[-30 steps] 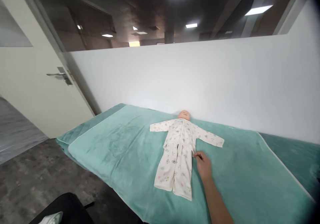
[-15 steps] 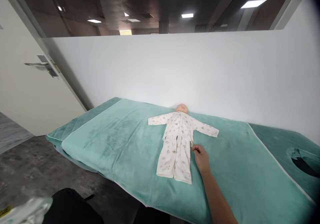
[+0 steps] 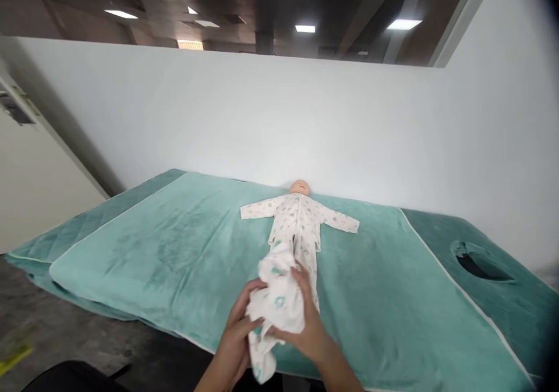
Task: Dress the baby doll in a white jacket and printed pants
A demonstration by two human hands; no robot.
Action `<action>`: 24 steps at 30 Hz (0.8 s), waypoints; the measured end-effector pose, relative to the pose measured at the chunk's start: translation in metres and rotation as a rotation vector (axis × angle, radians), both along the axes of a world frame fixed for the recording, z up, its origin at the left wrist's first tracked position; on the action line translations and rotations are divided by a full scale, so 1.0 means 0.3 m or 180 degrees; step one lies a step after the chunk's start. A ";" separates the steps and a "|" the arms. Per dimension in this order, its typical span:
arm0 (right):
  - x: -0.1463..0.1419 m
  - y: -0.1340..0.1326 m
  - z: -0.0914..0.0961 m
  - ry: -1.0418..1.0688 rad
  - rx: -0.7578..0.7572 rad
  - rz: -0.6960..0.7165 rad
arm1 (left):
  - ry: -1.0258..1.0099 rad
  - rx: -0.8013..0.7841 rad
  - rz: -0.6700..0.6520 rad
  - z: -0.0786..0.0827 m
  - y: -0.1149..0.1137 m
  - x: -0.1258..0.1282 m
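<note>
A bunched white cloth with green prints (image 3: 279, 299) is between my two hands, over the near edge of the bed. My left hand (image 3: 236, 336) grips it from the left, and my right hand (image 3: 309, 325) closes on its right side. One end dangles below the hands; whether it is a garment I cannot tell. Behind it a baby doll (image 3: 300, 187) lies on its back, head by the wall. The doll wears a white patterned top (image 3: 297, 214), its sleeves spread out. Patterned white trousers (image 3: 310, 258) lie below the top, partly hidden by the cloth.
The green-covered bed (image 3: 152, 246) stands against a white wall (image 3: 244, 118). At its right end the cover has an oval opening (image 3: 483, 265). A door (image 3: 39, 182) stands on the left, and a black object (image 3: 74, 377) sits at the lower left.
The white cloth has come from the lower left to the middle. My right hand has left the trousers' side and now grips the cloth with my left hand. The view has shifted right.
</note>
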State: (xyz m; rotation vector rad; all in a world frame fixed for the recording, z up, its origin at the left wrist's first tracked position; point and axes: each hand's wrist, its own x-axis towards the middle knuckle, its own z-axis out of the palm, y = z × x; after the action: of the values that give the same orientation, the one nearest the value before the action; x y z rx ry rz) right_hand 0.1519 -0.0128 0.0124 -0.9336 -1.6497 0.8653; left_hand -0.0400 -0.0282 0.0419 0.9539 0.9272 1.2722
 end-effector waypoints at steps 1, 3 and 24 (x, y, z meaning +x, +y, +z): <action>0.050 0.007 -0.021 0.0035 0.0078 -0.0292 | 0.0047 0.0070 -0.0302 0.008 0.024 0.048; 0.177 0.035 -0.032 0.0061 0.0304 -0.0802 | 0.0208 0.0298 -0.0877 0.050 0.072 0.119; 0.739 0.352 0.042 -0.2138 -0.0121 -0.2717 | 0.2047 0.1253 0.0712 0.072 0.962 0.273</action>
State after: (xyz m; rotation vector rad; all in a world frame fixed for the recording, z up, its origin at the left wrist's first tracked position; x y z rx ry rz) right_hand 0.3736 0.0928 0.0250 -1.8950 -1.5079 -0.0239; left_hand 0.0420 0.2603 0.0636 1.6654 1.3291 1.3885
